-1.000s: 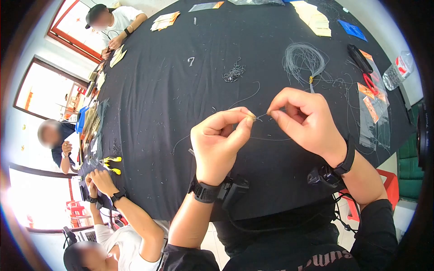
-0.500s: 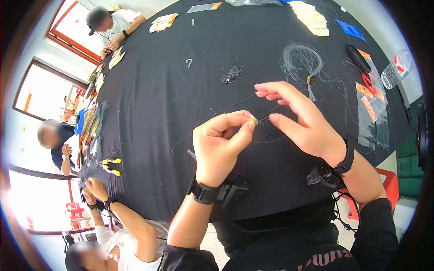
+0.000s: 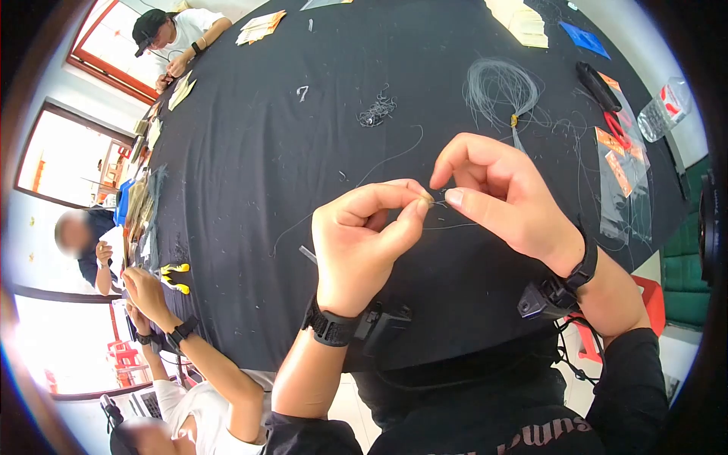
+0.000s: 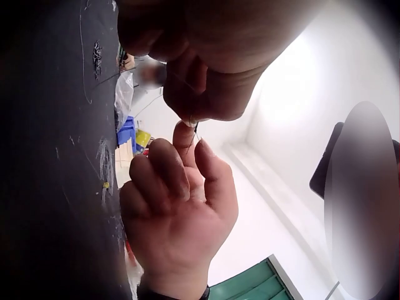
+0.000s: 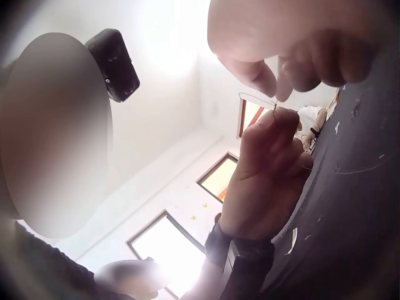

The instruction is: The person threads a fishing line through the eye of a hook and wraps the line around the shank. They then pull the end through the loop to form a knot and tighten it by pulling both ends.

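Observation:
My left hand (image 3: 360, 239) pinches a small dark fishing hook (image 4: 196, 127) between thumb and index finger, above the black table. Thin clear fishing line (image 3: 390, 155) trails from there across the cloth. Close to those fingertips is my right hand (image 3: 509, 199), its thumb and index finger a little apart and the other fingers loosely bent. In the right wrist view, a fine loop of line (image 5: 253, 94) shows near the pinched hook. A heap of small dark hooks (image 3: 377, 111) lies beyond the hands, and a tied coil of clear line (image 3: 506, 106) lies beyond the right one.
Scissors with red handles (image 3: 616, 129), a black case (image 3: 597, 85), clear packets (image 3: 622, 205) and a plastic bottle (image 3: 664, 110) are at the right. Pale cards (image 3: 523, 23) lie at the back. Yellow-handled pliers (image 3: 176, 279) are at the left, where other people sit.
The right fingers let go of the line end, spread out, then came back close to the left fingertips. The left hand keeps its pinch. The head view has shifted slightly.

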`<state>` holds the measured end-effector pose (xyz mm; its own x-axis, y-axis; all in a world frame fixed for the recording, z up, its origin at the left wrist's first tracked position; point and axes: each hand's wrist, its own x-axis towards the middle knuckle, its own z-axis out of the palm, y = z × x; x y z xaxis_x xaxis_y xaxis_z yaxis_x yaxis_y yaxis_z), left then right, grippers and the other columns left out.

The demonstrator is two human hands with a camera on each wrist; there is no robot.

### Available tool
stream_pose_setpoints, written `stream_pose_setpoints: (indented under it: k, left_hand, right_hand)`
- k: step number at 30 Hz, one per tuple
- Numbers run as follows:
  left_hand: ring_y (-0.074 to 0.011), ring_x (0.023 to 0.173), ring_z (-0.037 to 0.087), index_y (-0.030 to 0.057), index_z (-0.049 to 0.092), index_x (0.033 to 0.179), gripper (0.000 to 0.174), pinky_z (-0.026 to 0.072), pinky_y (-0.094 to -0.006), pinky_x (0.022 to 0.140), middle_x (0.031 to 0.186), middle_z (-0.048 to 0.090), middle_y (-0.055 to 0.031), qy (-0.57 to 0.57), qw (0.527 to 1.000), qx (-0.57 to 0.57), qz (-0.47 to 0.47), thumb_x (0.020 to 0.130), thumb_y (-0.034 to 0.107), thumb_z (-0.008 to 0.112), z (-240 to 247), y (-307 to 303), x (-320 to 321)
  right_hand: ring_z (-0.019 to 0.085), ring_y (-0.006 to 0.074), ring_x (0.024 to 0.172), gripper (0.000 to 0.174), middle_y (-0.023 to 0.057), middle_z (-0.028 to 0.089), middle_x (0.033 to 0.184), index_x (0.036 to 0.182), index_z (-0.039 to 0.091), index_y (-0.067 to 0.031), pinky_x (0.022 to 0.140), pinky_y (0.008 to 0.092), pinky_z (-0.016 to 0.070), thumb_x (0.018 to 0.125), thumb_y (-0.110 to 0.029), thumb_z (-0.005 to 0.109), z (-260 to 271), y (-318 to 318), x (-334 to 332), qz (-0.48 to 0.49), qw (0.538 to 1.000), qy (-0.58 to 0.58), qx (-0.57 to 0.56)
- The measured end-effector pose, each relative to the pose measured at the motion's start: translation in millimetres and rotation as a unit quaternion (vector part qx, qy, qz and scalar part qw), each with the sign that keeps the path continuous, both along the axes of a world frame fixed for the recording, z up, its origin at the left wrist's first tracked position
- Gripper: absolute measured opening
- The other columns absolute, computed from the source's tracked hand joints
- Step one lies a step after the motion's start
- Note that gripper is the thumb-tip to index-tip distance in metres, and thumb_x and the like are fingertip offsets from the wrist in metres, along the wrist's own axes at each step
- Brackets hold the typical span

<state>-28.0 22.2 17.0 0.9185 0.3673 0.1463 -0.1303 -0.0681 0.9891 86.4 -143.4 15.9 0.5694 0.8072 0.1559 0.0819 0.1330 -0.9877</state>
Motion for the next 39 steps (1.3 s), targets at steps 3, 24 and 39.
stream_pose_setpoints:
  k: [3,24,39]
  left_hand:
    - [-0.0071,0.08,0.064,-0.0054,0.072,0.093,0.009,0.0522,-0.0193,0.069,0.097,0.073,-0.0094,-0.001,1.0,0.0,-0.018,0.084,-0.005,0.071,-1,0,0]
    - [-0.0107,0.086,0.066,-0.0051,0.071,0.09,0.004,0.0546,-0.0223,0.076,0.097,0.073,-0.0128,0.004,0.988,-0.117,-0.101,0.086,-0.003,0.072,-4,3,-2]
    - [-0.0093,0.083,0.067,-0.0048,0.072,0.091,0.005,0.0545,-0.0214,0.074,0.098,0.073,-0.0123,0.007,0.988,-0.12,-0.097,0.086,-0.003,0.072,-6,3,-1]
  right_hand:
    - [0.032,-0.0005,0.054,0.005,-0.0107,0.038,0.061,0.093,0.062,-0.0056,0.051,0.0209,0.0243,0.089,-0.006,0.065,3,-1,1,-0.022,0.998,-0.065,0.002]
    - [0.034,0.0061,0.044,0.026,-0.0048,0.055,0.06,0.079,0.065,-0.0116,0.044,0.0231,0.0255,0.062,-0.002,0.083,6,-9,20,0.006,0.924,-0.376,0.064]
    - [0.058,0.0125,0.052,0.017,0.0031,0.062,0.07,0.082,0.06,-0.0053,0.05,0.0229,0.0417,0.081,-0.004,0.077,2,-6,14,0.011,0.943,-0.327,0.057]
